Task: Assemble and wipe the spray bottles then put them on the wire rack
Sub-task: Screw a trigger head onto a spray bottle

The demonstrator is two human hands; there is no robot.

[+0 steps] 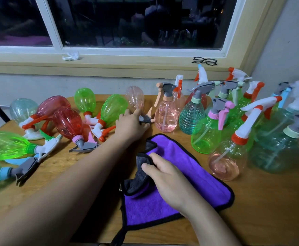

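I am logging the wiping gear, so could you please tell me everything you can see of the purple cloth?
The cloth is purple plush, microfibre by its look, with black edging and a grey underside showing where its left edge is folded over. It lies mostly flat on the wooden table, near the front edge. The right hand pinches the grey fold; the left hand grips a pink bottle beyond its far corner.

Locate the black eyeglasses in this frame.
In the head view, upper right: the eyeglasses lie on the window sill, behind the upright spray bottles.
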